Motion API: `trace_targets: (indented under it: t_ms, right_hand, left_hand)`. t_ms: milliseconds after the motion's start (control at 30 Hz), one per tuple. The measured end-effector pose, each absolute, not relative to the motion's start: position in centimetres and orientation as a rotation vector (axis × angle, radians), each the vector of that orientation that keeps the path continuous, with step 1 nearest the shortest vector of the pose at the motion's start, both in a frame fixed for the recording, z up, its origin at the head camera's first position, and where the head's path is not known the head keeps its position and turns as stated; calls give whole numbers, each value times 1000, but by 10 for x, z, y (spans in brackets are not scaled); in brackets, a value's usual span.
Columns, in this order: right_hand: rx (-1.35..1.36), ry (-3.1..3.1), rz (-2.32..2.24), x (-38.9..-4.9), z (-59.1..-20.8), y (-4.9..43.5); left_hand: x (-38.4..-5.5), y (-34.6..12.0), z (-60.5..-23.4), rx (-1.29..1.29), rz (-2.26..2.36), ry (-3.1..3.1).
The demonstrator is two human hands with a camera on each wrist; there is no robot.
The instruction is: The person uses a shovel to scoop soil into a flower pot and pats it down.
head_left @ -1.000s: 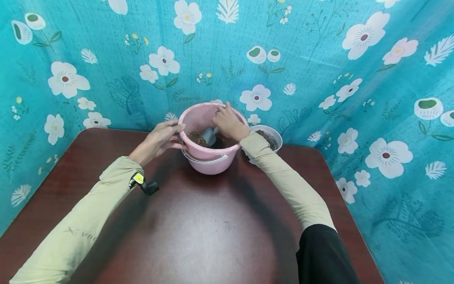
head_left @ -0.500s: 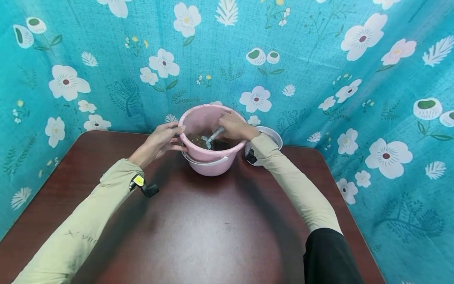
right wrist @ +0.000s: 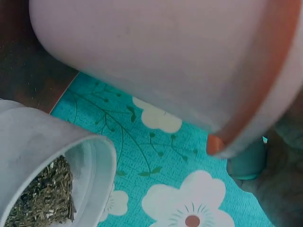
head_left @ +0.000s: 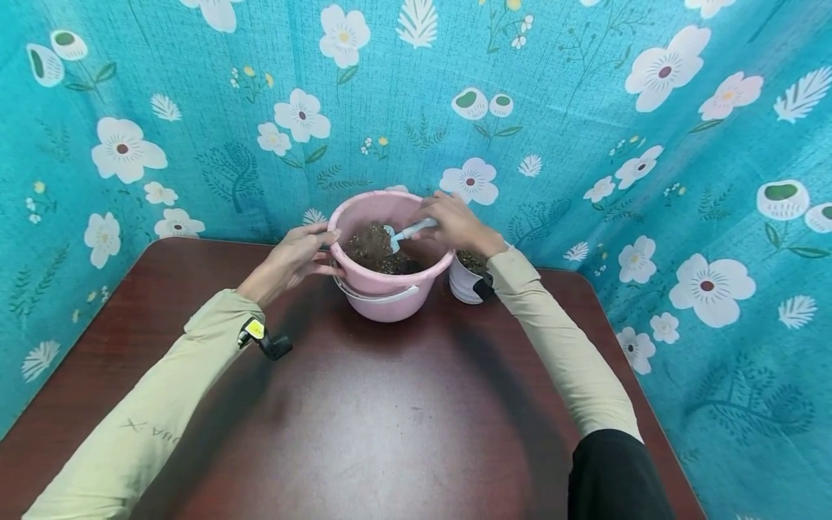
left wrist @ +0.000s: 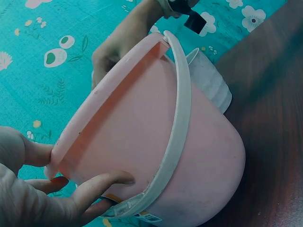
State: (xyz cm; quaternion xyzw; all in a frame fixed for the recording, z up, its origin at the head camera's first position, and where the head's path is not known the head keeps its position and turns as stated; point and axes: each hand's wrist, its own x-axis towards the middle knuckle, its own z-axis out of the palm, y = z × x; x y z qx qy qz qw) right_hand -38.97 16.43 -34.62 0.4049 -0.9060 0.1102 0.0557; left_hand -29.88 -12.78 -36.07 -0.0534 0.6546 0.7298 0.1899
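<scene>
A pink bucket (head_left: pixel 390 307) with a white handle (left wrist: pixel 179 109) stands on the table and holds dark, crumbly soil (head_left: pixel 370 249). My left hand (head_left: pixel 295 254) grips its left rim, thumb over the edge and fingers against the outer wall, as the left wrist view also shows. Over the bucket's right side, my right hand (head_left: pixel 458 222) holds a small light-blue trowel (head_left: pixel 414 230) by its handle. The trowel's blade is inside the bucket, against the soil. In the right wrist view the bucket wall hides most of the trowel; only its handle end (right wrist: pixel 248 164) shows.
A white pot (head_left: pixel 461 280) stands right beside the bucket, partly behind my right wrist. Brown, chaffy material (right wrist: pixel 45 194) lies inside it. A blue flowered curtain (head_left: pixel 214 108) hangs just behind the dark red table (head_left: pixel 364 404).
My right hand has drawn back to the right from inside the bucket, trowel still held. The blade has lifted, and soil is heaped higher at the left. My left hand stays on the rim.
</scene>
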Motion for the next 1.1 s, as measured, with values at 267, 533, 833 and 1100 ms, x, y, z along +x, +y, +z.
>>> trace_targets:
  t_ms: [267,533,833,1100]
  right_hand:
    - [1177,-2662,368,-382,-345,174]
    - [1087,-2648,397,-375,-346,187]
    - [1100,-2595,441,-368,-345,212]
    - [1003,-2609,431,-362,-330,244]
  left_hand:
    - [-302,-127,-362,-146,2060,1849]
    - [-301,-126,-363,-160,2062,1854]
    - [-297,-127,-365,-182,2041,1854]
    - [-299,-126,-363,-187,2049,1841]
